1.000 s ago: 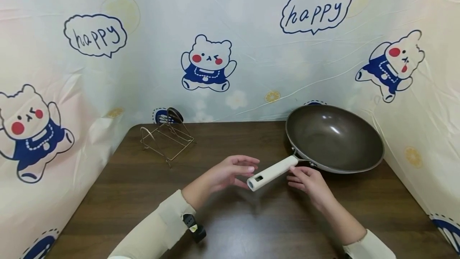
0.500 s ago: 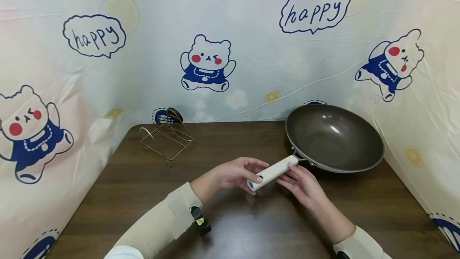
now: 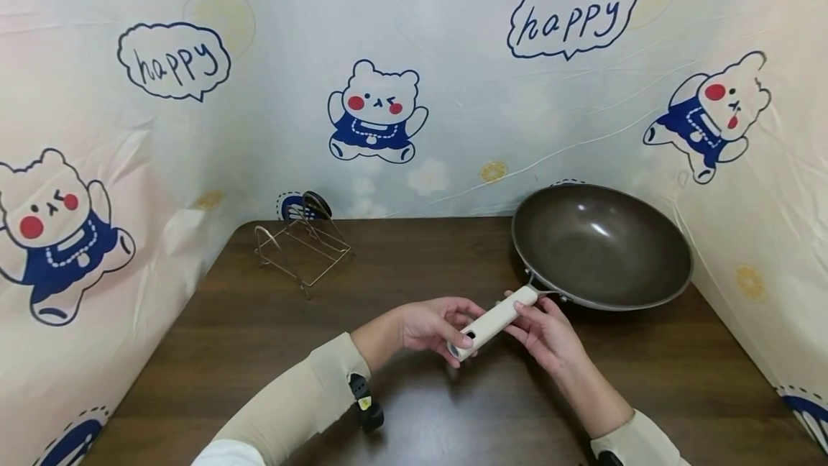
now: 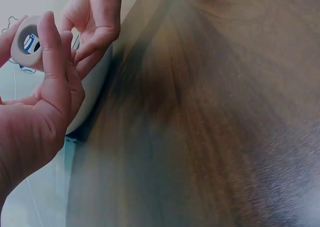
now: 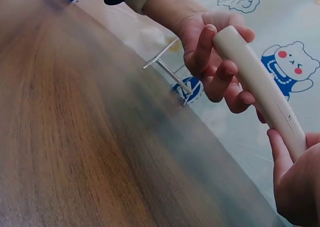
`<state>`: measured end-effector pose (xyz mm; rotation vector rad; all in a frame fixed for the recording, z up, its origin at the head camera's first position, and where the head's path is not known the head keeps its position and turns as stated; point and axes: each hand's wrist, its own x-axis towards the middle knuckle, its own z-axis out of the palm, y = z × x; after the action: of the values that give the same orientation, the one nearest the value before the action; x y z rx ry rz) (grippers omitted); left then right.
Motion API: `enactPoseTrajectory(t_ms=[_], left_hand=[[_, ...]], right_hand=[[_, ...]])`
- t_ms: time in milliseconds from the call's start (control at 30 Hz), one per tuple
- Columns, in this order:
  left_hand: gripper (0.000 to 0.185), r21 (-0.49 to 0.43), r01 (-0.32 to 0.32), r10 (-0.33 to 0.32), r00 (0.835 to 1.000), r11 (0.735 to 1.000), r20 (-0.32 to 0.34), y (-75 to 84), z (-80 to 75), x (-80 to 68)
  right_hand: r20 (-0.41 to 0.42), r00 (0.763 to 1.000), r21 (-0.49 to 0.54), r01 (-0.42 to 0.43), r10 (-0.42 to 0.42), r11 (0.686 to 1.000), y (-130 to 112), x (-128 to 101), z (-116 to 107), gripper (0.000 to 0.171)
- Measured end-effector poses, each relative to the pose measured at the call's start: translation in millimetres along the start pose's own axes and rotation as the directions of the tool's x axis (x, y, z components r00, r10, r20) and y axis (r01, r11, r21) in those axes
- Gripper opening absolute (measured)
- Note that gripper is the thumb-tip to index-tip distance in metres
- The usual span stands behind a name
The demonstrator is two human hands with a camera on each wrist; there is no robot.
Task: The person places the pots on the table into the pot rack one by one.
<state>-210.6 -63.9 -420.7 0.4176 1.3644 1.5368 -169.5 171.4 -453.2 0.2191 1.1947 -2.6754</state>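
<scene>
A wok (image 3: 601, 250) with a dark inside and a grey rim sits at the right back of the table, its cream handle (image 3: 494, 318) pointing toward the front left. My left hand (image 3: 436, 326) pinches the handle's free end, thumb on top near the hanging hole and fingers underneath. Closer to the wok, my right hand (image 3: 550, 336) holds the handle, its thumb along the upper side. The round hollow handle end (image 4: 31, 62) shows between left fingers in the left wrist view. From the right wrist, the handle's smooth side (image 5: 260, 82) spans both hands.
A thin wire rack (image 3: 329, 270) stands at the left back of the brown wooden table (image 3: 414, 416), with a dark round piece (image 3: 317, 205) at its rear. Printed cloth (image 3: 466, 106) hangs close behind and along both sides.
My left hand has come in from beside the handle and taken its free end. My right hand has moved its grip onto the handle. The handle's free end has dipped slightly.
</scene>
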Motion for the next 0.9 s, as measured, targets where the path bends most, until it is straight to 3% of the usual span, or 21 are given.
enactPoseTrajectory(t_ms=[233,600,900], left_hand=[[0.054,0.004,-0.042,0.042,0.999,0.999,0.016,-15.6,4.3,-4.9],[0.057,0.023,-0.098,0.098,0.995,0.995,-0.01,-31.8,8.5,-8.1],[0.076,0.0,-0.123,0.123,0.992,0.992,-0.015,-42.4,14.5,-7.0]], right_hand=[[0.031,0.999,-0.069,0.025,-0.023,0.997,7.4,-1.8,-1.6,0.038],[0.139,0.983,-0.19,0.146,-0.12,0.971,11.1,-2.8,-1.9,0.038],[0.305,0.933,-0.246,0.27,-0.19,0.931,11.9,0.7,-4.6,0.04]])
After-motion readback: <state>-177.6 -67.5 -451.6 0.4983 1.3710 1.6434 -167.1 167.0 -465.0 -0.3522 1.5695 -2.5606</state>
